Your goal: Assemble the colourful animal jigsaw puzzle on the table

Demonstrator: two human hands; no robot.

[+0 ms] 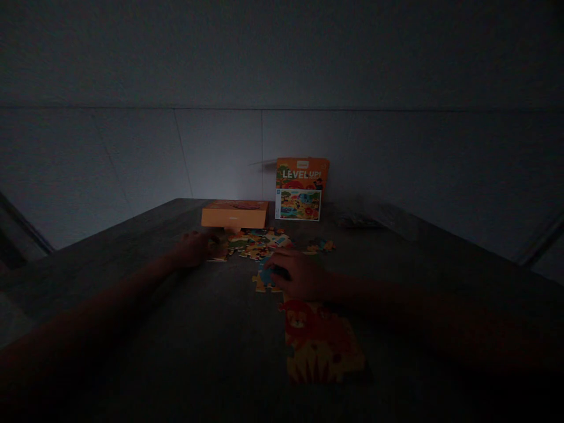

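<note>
The picture is very dark. My left hand (191,249) rests at the left end of a pile of loose puzzle pieces (253,244); its fingers are too dim and blurred to make out. My right hand (302,273) is curled over blue-and-yellow puzzle pieces (264,279), fingertips and thumb bent round their right side with a dark gap inside the curl. Just below that hand lies a joined section of puzzle (324,341) with a red-maned lion on an orange and yellow ground. Part of its upper edge is hidden by the right hand and wrist.
Behind the pile lies an orange box part (233,217). An orange "LEVEL UP!" puzzle box (302,176) stands upright, a picture card (300,205) before it. Few pieces (321,245) lie right of the pile. Crumpled clear plastic (374,217) sits at the back right of the grey table (198,341).
</note>
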